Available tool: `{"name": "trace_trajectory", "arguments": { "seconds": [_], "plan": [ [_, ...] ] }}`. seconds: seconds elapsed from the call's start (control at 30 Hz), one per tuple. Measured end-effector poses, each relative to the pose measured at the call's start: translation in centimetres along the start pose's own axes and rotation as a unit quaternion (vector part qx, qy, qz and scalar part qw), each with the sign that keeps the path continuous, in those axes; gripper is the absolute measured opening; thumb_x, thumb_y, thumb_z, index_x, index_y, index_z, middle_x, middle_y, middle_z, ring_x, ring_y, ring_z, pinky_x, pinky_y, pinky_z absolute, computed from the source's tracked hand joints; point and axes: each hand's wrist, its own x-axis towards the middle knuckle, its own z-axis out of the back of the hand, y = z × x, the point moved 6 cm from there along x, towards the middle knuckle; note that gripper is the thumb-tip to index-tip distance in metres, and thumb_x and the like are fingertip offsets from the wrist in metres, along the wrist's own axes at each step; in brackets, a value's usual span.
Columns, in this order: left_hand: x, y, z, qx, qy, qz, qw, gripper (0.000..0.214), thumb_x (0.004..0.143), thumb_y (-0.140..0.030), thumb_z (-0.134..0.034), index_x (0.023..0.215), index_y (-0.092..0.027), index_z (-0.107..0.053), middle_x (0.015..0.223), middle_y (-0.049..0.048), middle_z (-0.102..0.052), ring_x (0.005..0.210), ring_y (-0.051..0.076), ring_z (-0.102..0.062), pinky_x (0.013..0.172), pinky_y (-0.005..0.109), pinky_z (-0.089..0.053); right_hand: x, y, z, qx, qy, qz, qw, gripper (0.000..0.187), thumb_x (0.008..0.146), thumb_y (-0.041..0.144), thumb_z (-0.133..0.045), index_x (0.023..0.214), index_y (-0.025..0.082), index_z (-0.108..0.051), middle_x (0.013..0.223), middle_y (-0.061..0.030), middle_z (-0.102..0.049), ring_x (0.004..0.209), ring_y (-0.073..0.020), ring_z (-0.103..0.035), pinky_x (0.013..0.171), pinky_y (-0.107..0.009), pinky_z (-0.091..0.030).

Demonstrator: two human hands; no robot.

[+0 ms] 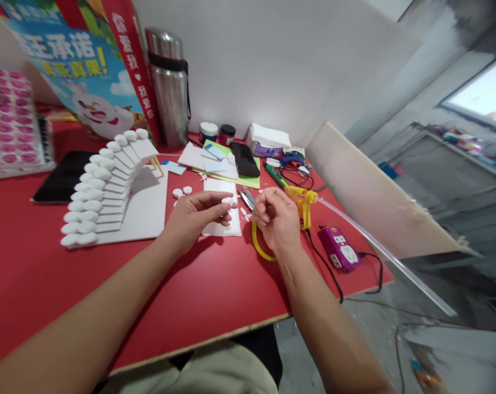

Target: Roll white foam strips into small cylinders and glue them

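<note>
My left hand (199,216) pinches a small white disc (228,201) between thumb and fingertips, above a white sheet (221,224) on the red table. To its right, my right hand (278,216) is closed with its fingers curled together; whatever they may hold is too small to make out. Under and beside that hand lies a cutting tool with metal jaws (247,198) and a yellow handle (261,249), partly hidden. Loose white discs (182,192) rest left of the sheet. A curved white model staircase (120,189), edged with several white discs, stands on a white board (147,213).
A yellow glue gun (303,202) with a long clear glue stick (387,257) lies at the right, beside a purple power socket (340,249). Behind stand a steel flask (169,90), two small jars (208,132) and a colourful box (96,71). A black tablet (63,175) lies left.
</note>
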Motion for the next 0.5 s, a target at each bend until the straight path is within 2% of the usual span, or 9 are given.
{"name": "trace_trajectory", "arguments": {
  "seconds": [0.1,0.17,0.23,0.3,0.33,0.37,0.4,0.43,0.5],
  "plan": [
    [0.2,0.6,-0.2,-0.08,0.02,0.051,0.995,0.035,0.074,-0.027,-0.092,0.103,-0.011,-0.081,0.097,0.0126,-0.082,0.07,0.014,-0.072,0.069,0.025,-0.062,-0.1,-0.4,0.2,-0.033,-0.016,-0.023,0.999,0.035,0.086,0.037,-0.07,0.059,0.021,-0.054,0.043,0.0079,-0.042,0.034,-0.0046,-0.024,0.033,-0.02,-0.016],
    [0.3,0.6,-0.2,-0.112,0.025,0.066,0.991,0.033,0.073,-0.023,-0.092,0.102,-0.011,-0.081,0.1,0.0135,-0.082,0.07,0.014,-0.074,0.069,0.024,-0.063,-0.2,-0.6,0.6,-0.089,-0.035,-0.008,0.995,0.042,0.091,0.042,-0.065,0.057,0.022,-0.053,0.038,0.0078,-0.039,0.03,-0.0056,-0.022,0.031,-0.022,-0.014],
    [0.3,0.6,-0.2,-0.131,0.033,0.068,0.988,0.031,0.073,-0.02,-0.091,0.1,-0.01,-0.08,0.1,0.0139,-0.082,0.07,0.014,-0.075,0.068,0.022,-0.063,-0.2,-0.3,1.0,-0.175,-0.048,0.043,0.982,0.044,0.095,0.045,-0.063,0.059,0.021,-0.057,0.041,0.0057,-0.045,0.032,-0.0068,-0.029,0.032,-0.023,-0.021],
    [0.3,0.5,-0.3,-0.142,0.042,0.072,0.986,0.029,0.073,-0.018,-0.09,0.099,-0.01,-0.079,0.101,0.0144,-0.082,0.07,0.014,-0.076,0.068,0.022,-0.064,-0.5,0.2,1.1,-0.268,-0.041,0.109,0.956,0.028,0.097,0.04,-0.063,0.078,0.02,-0.068,0.057,0.002,-0.061,0.041,-0.0095,-0.045,0.041,-0.023,-0.037],
    [0.3,0.6,-0.3,-0.145,0.046,0.076,0.985,0.028,0.074,-0.017,-0.089,0.1,-0.01,-0.078,0.101,0.0147,-0.083,0.07,0.015,-0.077,0.068,0.021,-0.064,-0.8,0.5,1.1,-0.316,-0.028,0.141,0.938,0.018,0.097,0.034,-0.062,0.092,0.02,-0.071,0.07,-0.0006,-0.069,0.05,-0.0116,-0.054,0.049,-0.025,-0.046],
    [0.3,0.6,-0.3,-0.147,0.048,0.079,0.985,0.027,0.075,-0.016,-0.088,0.1,-0.01,-0.077,0.102,0.0149,-0.083,0.071,0.015,-0.078,0.068,0.021,-0.064,-1.1,0.8,1.0,-0.369,-0.014,0.167,0.914,0.017,0.097,0.029,-0.06,0.106,0.021,-0.071,0.085,-0.0036,-0.074,0.061,-0.0144,-0.062,0.059,-0.028,-0.053],
    [0.3,0.6,-0.2,-0.149,0.048,0.083,0.984,0.025,0.077,-0.015,-0.086,0.1,-0.01,-0.076,0.102,0.0151,-0.082,0.071,0.016,-0.078,0.068,0.021,-0.064,-1.6,1.1,0.9,-0.429,0.002,0.183,0.885,0.025,0.096,0.025,-0.057,0.118,0.021,-0.069,0.1,-0.0068,-0.075,0.073,-0.0176,-0.067,0.07,-0.031,-0.057],
    [0.4,0.7,-0.2,-0.15,0.048,0.087,0.984,0.023,0.079,-0.014,-0.084,0.099,-0.01,-0.075,0.103,0.0153,-0.082,0.072,0.016,-0.079,0.068,0.022,-0.064,-2.2,1.4,0.8,-0.498,0.01,0.194,0.845,0.032,0.096,0.022,-0.055,0.125,0.02,-0.067,0.111,-0.0104,-0.074,0.086,-0.0213,-0.069,0.079,-0.035,-0.058],
    [0.4,0.8,-0.1,-0.155,0.046,0.095,0.982,0.018,0.083,-0.015,-0.081,0.098,-0.011,-0.073,0.104,0.0159,-0.082,0.073,0.017,-0.079,0.068,0.022,-0.064,-3.3,1.8,1.0,-0.644,0.017,0.178,0.744,0.039,0.096,0.023,-0.055,0.133,0.014,-0.064,0.124,-0.0182,-0.068,0.107,-0.0299,-0.067,0.092,-0.043,-0.055]
  ]
}}
